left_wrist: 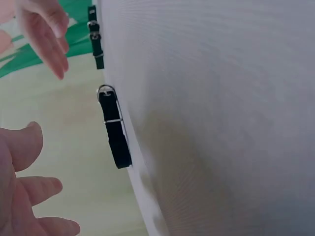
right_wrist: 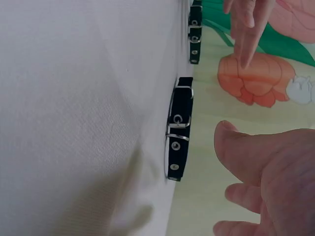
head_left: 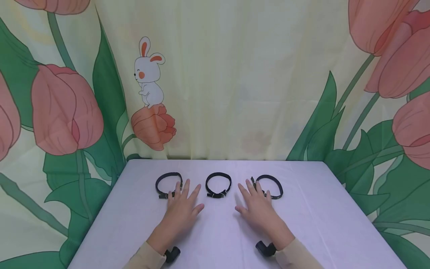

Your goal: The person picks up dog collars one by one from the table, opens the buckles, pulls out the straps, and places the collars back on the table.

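Note:
Three black buckle collars lie in a row on the white table, each fastened into a loop. My left hand point(head_left: 181, 206), fingers spread, is over the near side of the left collar point(head_left: 158, 182) and hides part of it. My right hand point(head_left: 260, 208) is likewise spread, its fingertips overlapping the right collar point(head_left: 280, 186). Between the hands sits the middle collar point(head_left: 206, 183), its metal buckle toward me. The left wrist view shows that collar's metal rings on the black strap point(left_wrist: 114, 130). Eyelets on the strap point(right_wrist: 178, 147) appear in the right wrist view. Both hands hold nothing.
The white-covered table point(head_left: 221, 235) ends at a curtain point(head_left: 228, 93) printed with tulips and a rabbit. Black wrist devices point(head_left: 173, 254) sit at both cuffs. Shadows of the hands fall on the cloth.

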### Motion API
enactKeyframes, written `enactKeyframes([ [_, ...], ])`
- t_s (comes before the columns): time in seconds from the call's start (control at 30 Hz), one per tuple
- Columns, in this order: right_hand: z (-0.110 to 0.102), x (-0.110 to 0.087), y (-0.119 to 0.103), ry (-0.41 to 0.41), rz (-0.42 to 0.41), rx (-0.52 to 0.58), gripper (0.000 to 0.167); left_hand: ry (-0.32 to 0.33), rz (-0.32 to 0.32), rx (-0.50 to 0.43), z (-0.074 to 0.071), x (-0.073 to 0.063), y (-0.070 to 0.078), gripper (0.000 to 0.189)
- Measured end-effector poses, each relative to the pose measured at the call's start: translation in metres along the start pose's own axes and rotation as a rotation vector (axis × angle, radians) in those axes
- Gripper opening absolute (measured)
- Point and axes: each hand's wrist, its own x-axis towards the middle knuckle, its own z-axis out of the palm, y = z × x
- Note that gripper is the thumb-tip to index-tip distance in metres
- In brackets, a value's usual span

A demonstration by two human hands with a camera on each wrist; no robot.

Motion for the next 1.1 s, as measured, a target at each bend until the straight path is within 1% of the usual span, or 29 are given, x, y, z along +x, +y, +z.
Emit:
enactKeyframes([
  [0.07, -0.001, 0.003, 0.001, -0.002, -0.013, 0.000, 0.081, 0.011, 0.017, -0.009, 0.000, 0.002, 0.000, 0.069],
  [0.17, 0.000, 0.008, 0.004, 0.017, -0.042, 0.008, 0.078, 0.028, 0.038, -0.020, 0.000, 0.006, 0.001, 0.068],
  [0.27, 0.002, 0.015, 0.008, 0.051, -0.085, 0.022, 0.074, 0.046, 0.062, -0.021, -0.001, 0.010, 0.002, 0.063],
  [0.4, 0.004, 0.022, 0.011, 0.103, -0.140, 0.062, 0.069, 0.051, 0.076, -0.030, -0.004, 0.015, 0.002, 0.059],
  [0.5, 0.006, 0.025, 0.012, 0.123, -0.158, 0.093, 0.066, 0.051, 0.094, -0.051, -0.006, 0.018, 0.003, 0.057],
  [0.6, 0.007, 0.028, 0.011, 0.126, -0.161, 0.125, 0.063, 0.057, 0.132, -0.074, -0.008, 0.022, 0.002, 0.053],
  [0.8, 0.009, 0.035, 0.007, 0.147, -0.200, 0.167, 0.056, 0.035, 0.213, -0.108, -0.013, 0.034, 0.004, 0.043],
  [0.9, 0.010, 0.040, 0.005, 0.145, -0.212, 0.180, 0.054, 0.011, 0.220, -0.125, -0.014, 0.042, 0.006, 0.043],
  [1.03, 0.013, 0.048, 0.003, 0.150, -0.232, 0.184, 0.049, -0.014, 0.216, -0.163, -0.011, 0.054, 0.008, 0.041],
  [1.1, 0.015, 0.051, 0.002, 0.148, -0.241, 0.183, 0.047, -0.010, 0.237, -0.182, -0.009, 0.060, 0.008, 0.037],
])
